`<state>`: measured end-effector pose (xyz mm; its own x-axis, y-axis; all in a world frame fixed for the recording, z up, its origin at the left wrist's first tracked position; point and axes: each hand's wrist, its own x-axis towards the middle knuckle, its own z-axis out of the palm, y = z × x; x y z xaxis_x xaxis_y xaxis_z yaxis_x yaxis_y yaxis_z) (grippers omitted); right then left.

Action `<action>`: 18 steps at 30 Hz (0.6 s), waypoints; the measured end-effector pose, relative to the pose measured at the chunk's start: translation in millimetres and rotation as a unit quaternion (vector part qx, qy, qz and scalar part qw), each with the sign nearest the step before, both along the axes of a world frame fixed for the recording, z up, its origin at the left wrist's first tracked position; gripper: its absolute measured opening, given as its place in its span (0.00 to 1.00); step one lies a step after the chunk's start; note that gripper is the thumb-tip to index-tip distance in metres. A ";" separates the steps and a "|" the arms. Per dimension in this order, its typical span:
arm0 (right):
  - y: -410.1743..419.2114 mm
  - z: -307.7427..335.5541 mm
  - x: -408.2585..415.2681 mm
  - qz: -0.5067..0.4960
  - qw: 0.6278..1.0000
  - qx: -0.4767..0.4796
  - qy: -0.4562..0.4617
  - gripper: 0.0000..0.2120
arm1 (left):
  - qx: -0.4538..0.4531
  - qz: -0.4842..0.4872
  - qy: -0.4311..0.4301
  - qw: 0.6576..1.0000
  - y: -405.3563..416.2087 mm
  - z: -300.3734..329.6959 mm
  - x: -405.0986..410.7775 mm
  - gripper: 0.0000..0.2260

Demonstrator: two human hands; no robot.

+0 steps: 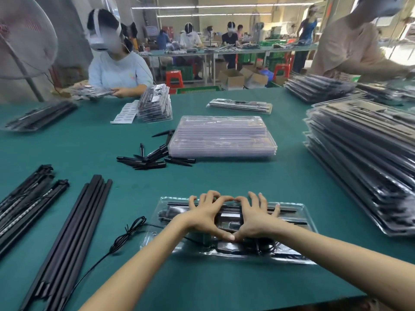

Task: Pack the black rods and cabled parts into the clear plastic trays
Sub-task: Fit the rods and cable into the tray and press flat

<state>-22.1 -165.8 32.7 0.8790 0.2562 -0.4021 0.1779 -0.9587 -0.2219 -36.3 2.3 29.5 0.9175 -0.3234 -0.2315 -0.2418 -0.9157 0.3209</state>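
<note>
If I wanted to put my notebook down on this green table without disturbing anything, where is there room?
The widest bare cloth lies between the tray under both hands and the stack of empty clear trays. Another patch runs along the near edge, beside the long black rods. It is crowded on the right by the filled tray stacks and around the short black spikes.

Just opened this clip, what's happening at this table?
A person is packing parts at a green table. Both hands, left hand and right hand, press with spread fingers on a clear plastic tray already holding black rods and a cabled part. Loose long black rods lie to the left, short black spikes and a stack of empty clear trays beyond, filled trays stacked right.
</note>
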 end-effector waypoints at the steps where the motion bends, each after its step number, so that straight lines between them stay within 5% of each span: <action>1: 0.6 -0.8 1.1 -0.003 1.000 -0.001 0.004 0.52 | -0.014 0.002 -0.005 1.000 1.2 -3.8 0.0 0.44; 8: -0.3 1.6 4.1 -0.008 1.000 -0.002 0.022 0.50 | -0.019 0.022 -0.049 0.998 0.4 -4.9 -0.8 0.42; 12: -7.7 0.3 2.1 -0.003 0.999 0.040 0.017 0.50 | -0.131 0.135 -0.207 0.960 -9.3 12.4 -40.7 0.33; 14: -7.6 2.7 2.5 -0.006 0.999 0.044 0.022 0.53 | -0.327 0.271 -0.199 0.883 -18.7 13.7 -78.0 0.20; 16: -6.2 7.0 4.1 -0.006 0.999 0.035 0.021 0.53 | -0.550 0.422 -0.017 0.720 -30.0 10.8 -117.5 0.15; 18: -4.7 12.4 4.9 -0.002 1.000 0.019 0.018 0.53 | -0.652 0.477 0.165 0.566 -43.8 6.2 -145.1 0.08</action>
